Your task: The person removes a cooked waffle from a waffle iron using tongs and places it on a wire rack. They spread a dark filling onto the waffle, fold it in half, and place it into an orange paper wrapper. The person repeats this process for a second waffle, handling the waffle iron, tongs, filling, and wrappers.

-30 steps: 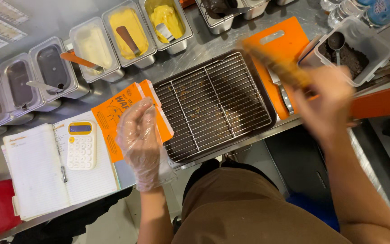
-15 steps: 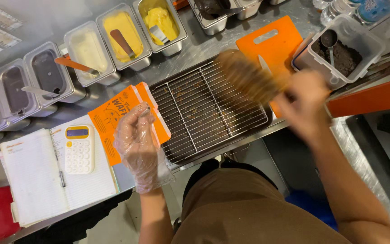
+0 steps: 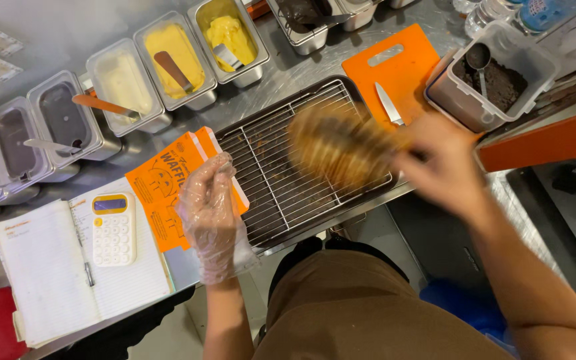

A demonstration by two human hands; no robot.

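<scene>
A blurred golden-brown waffle (image 3: 338, 143) hangs over the wire rack (image 3: 281, 180), clamped in the bare right hand (image 3: 445, 170). Just left of the rack lie orange printed paper sleeves (image 3: 165, 190), where the gloved left hand (image 3: 211, 217) rests, fingers loosely apart. Right of the rack stands a clear tub of dark crumbs (image 3: 495, 77).

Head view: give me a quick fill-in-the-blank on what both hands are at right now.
The left hand, in a clear plastic ____, rests on the orange paper sleeves.
The bare right hand holds a blurred golden-brown waffle above the wire ____ in the dark metal tray.
A small knife lies on the ____ cutting board.

Missing words: glove; rack; orange
</scene>
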